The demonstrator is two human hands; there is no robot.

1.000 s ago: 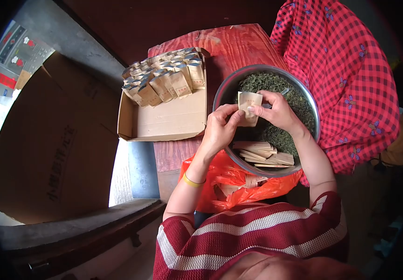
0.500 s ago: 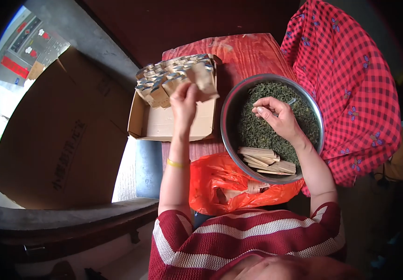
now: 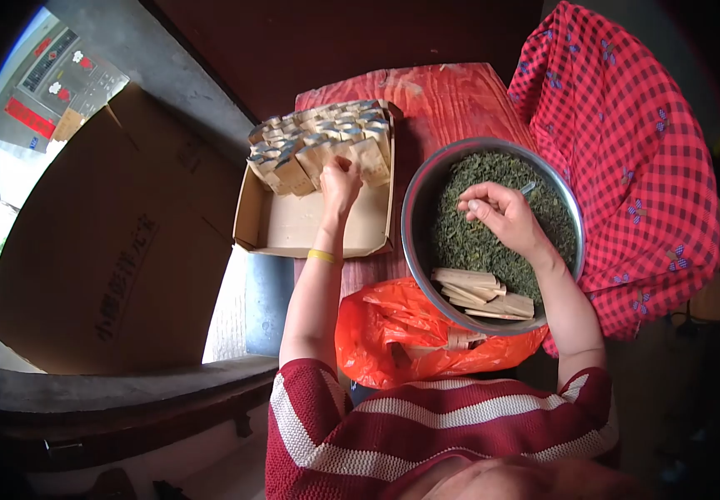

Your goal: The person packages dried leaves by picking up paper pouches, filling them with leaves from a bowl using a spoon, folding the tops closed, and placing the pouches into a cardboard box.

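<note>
My left hand (image 3: 341, 182) is over the cardboard tray (image 3: 310, 229), its fingers closed against the front row of small brown paper packets (image 3: 293, 177). They seem to pinch the edge of one packet (image 3: 371, 162) that stands at the right end of that row. Over the steel basin (image 3: 411, 242) of dried dark-green leaves (image 3: 476, 242) is my right hand (image 3: 505, 218), thumb and fingers pressed together; whatever they pinch is hidden. Just beyond it a clear handle-like piece (image 3: 529, 187) sticks up. Flat, unfilled-looking paper packets (image 3: 480, 293) lie on the leaves at the basin's near side.
A red plastic bag (image 3: 376, 333) with paper pieces inside lies between my body and the basin. Beneath tray and basin is a red wooden table (image 3: 435, 104). Red checked cloth (image 3: 626, 167) drapes on the right. A large cardboard box (image 3: 85, 250) stands at left.
My left hand has lowered the packet from above the tray to the front row, where it now stands. The right hand stays over the basin. The view has shifted slightly.
</note>
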